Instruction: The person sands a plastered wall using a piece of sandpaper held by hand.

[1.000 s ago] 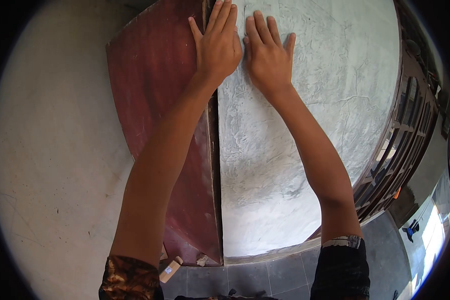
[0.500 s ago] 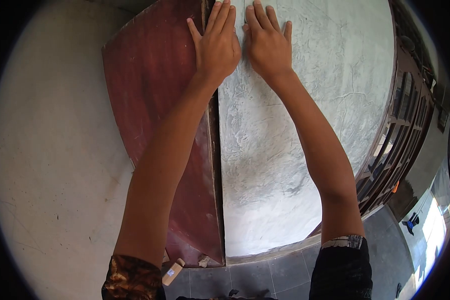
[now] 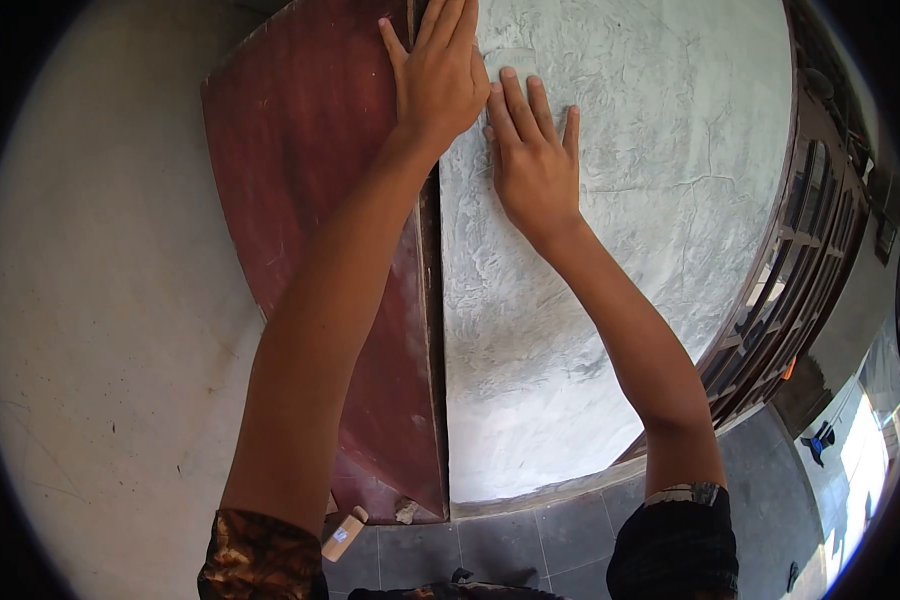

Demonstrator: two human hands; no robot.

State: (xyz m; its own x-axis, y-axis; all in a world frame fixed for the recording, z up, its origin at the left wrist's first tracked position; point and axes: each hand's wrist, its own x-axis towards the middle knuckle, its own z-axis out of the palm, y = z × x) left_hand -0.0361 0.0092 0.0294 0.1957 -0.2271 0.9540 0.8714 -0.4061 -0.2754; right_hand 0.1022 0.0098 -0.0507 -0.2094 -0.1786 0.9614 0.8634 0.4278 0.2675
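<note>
My right hand has moved down the grey wall, open, near its left edge; my left hand, also open, spans the red panel's right edge

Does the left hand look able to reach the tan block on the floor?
Probably not without bending: the left hand is high at the edge of the red panel, well above the tan block on the floor.

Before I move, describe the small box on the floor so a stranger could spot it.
Find the tall dark-red panel beside the grey plastered wall. Follow it down to the tiled floor, where the small tan box lies. Its oblong shape and pale label distinguish it from the rough lump nearby.
</note>
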